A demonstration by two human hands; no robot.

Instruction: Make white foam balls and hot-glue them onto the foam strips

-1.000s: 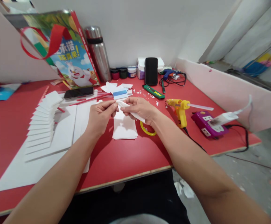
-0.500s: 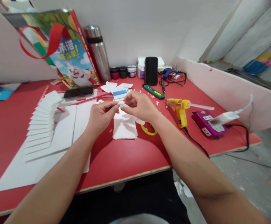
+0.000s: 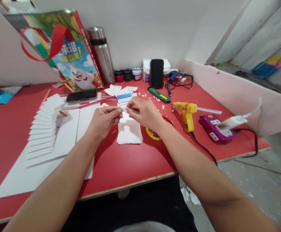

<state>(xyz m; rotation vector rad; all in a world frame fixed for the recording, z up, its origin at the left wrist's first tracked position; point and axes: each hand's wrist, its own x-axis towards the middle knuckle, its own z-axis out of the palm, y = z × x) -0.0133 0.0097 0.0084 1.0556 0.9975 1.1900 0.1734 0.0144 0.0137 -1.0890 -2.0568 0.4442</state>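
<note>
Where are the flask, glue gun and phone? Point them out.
Flask (image 3: 104, 61): head view, steel body.
Glue gun (image 3: 188, 118): head view, yellow body.
Phone (image 3: 81, 96): head view, dark screen.

The white piece (image 3: 124, 110) is mostly hidden by the fingers (its shape cannot be told); the yellow-and-red ring (image 3: 154, 136) is partly covered by the right wrist (image 3: 161, 126).
</note>
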